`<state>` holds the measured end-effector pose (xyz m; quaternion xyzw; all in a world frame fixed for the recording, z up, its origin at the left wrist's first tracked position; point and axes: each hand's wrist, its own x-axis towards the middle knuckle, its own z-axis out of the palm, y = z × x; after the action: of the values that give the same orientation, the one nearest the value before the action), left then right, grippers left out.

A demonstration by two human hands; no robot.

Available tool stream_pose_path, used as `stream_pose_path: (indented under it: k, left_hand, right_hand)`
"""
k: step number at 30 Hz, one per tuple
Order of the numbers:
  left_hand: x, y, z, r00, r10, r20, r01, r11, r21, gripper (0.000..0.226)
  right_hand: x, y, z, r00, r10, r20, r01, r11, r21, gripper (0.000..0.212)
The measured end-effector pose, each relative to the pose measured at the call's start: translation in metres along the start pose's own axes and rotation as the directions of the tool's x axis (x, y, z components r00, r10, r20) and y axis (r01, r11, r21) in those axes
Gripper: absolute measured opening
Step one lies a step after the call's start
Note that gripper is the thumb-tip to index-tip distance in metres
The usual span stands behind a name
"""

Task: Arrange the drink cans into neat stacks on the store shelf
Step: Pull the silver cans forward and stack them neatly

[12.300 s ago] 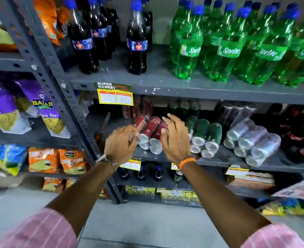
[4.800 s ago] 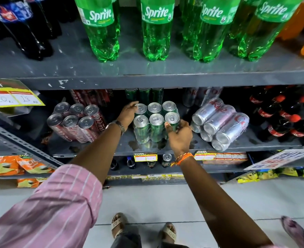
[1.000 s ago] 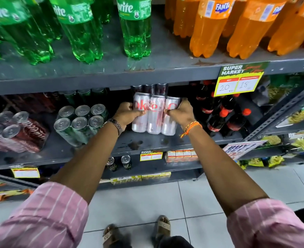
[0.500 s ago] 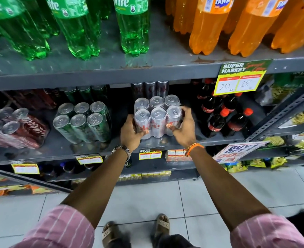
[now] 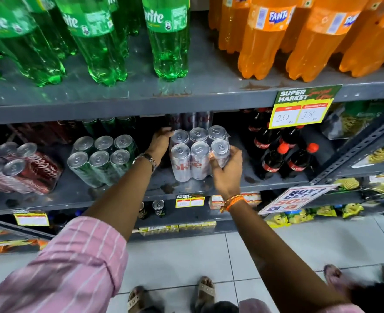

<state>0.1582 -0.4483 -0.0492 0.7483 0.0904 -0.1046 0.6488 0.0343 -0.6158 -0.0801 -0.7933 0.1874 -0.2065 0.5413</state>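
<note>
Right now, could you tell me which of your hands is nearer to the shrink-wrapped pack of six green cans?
Left. The left hand sits between the green can pack and the silver can pack; the right hand is on the silver pack's far side.

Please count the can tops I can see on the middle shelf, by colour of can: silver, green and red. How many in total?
Silver cans, held between left hand and right hand: 6
Green cans: 6
Red cans: about 6, partly blurred
Total: about 18

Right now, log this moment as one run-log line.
phase: squaring silver can pack | left hand: back-left corner | right hand: front-right corner | pack: upright on middle shelf
</note>
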Motion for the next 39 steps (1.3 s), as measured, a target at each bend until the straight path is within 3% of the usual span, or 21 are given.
stream_pose_path:
  k: [4,14,18,22,25,27,29,32,38,39]
  left_hand:
    - [0.004,-0.005,0.010,0.991,-0.044,0.124,0.050,0.997,-0.051,0.034]
    - [-0.045,-0.052,0.006,0.992,0.129,-0.006,-0.129,0.984,-0.119,0.009]
    - [-0.054,-0.054,0.009,0.995,0.093,-0.027,-0.095,0.989,-0.109,0.022]
    - [-0.040,-0.032,0.009,0.995,0.052,-0.088,-0.065,0.986,-0.154,0.029]
    - [-0.020,-0.006,0.015,0.995,0.092,-0.024,-0.092,0.995,-0.025,0.036]
    - [-0.005,0.010,0.022,0.986,0.145,0.084,-0.160,0.966,0.203,0.041]
    - [0.008,0.024,0.030,0.954,0.195,0.226,-0.280,0.849,0.449,0.045]
    - [0.022,0.038,0.041,0.882,0.223,0.414,-0.452,0.649,0.613,0.043]
    - [0.030,0.038,0.041,0.884,0.339,0.323,-0.468,0.633,0.617,0.034]
    - [0.030,0.037,0.040,0.889,0.345,0.300,-0.457,0.643,0.614,0.034]
  right_hand:
    - [0.005,-0.004,0.005,0.998,0.024,-0.053,-0.027,0.998,-0.054,0.039]
    - [0.065,-0.020,0.005,0.988,0.105,0.111,-0.088,0.986,-0.143,0.041]
    - [0.073,-0.023,0.003,0.975,0.162,0.153,-0.141,0.980,-0.137,0.038]
    - [0.050,-0.027,-0.002,0.977,0.196,0.088,-0.197,0.980,0.003,0.028]
    - [0.014,-0.029,0.006,0.988,0.134,0.077,-0.134,0.991,-0.005,0.039]
    - [-0.008,-0.032,0.015,0.989,0.105,0.108,-0.099,0.994,-0.053,0.053]
    - [-0.022,-0.034,0.022,0.991,0.075,0.114,-0.060,0.990,-0.126,0.068]
    - [-0.029,-0.033,0.024,0.992,0.040,0.123,-0.019,0.986,-0.164,0.075]
    - [-0.029,-0.027,0.012,0.964,-0.022,0.267,0.104,0.948,-0.300,0.087]
    - [-0.028,-0.026,0.010,0.962,-0.045,0.270,0.135,0.936,-0.326,0.082]
